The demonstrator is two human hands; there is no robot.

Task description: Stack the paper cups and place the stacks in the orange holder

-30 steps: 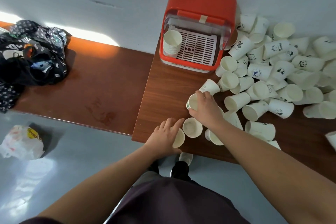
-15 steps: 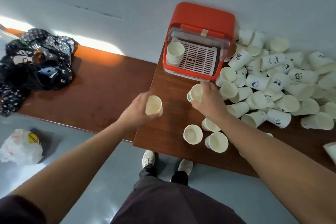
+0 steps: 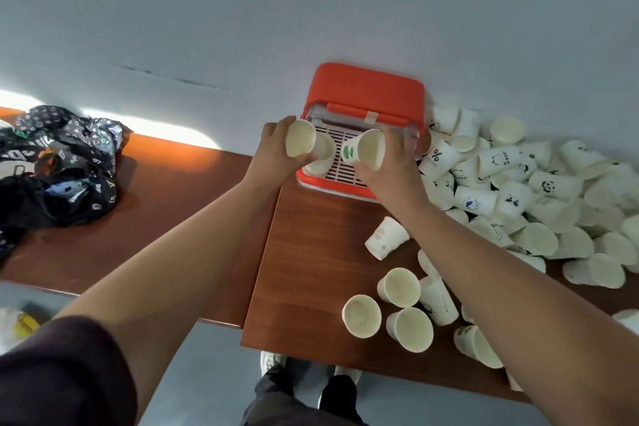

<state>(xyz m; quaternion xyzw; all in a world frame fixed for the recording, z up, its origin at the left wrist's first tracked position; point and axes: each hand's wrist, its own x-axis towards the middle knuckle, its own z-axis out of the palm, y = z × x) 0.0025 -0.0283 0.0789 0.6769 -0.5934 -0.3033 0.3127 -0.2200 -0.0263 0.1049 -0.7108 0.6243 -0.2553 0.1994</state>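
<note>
Both arms stretched forward over the brown surface point(image 3: 311, 270) toward the orange holder point(image 3: 366, 90) standing against the grey wall. Left hand point(image 3: 276, 152) wrapped around a plain paper cup point(image 3: 301, 143), grip closed on its side, mouth tilted toward the camera, held above the holder's left part. Right hand point(image 3: 390, 162) closed likewise on a cup with a green mark point(image 3: 366, 150), mouth also facing the camera, above the white slotted tray point(image 3: 340, 166) inside the holder. The two held cups near each other, not touching. Behind the left-hand cup, a pale cup shape point(image 3: 323, 157) in the holder's left corner; cannot tell how many are nested there. To the right of the holder, a big heap of loose cups point(image 3: 518, 183), some printed. Nearer the surface's front edge, several cups lying apart, among them an upright one point(image 3: 361, 315). At far left, a dark patterned bag point(image 3: 58, 162) on the lower bench.
</note>
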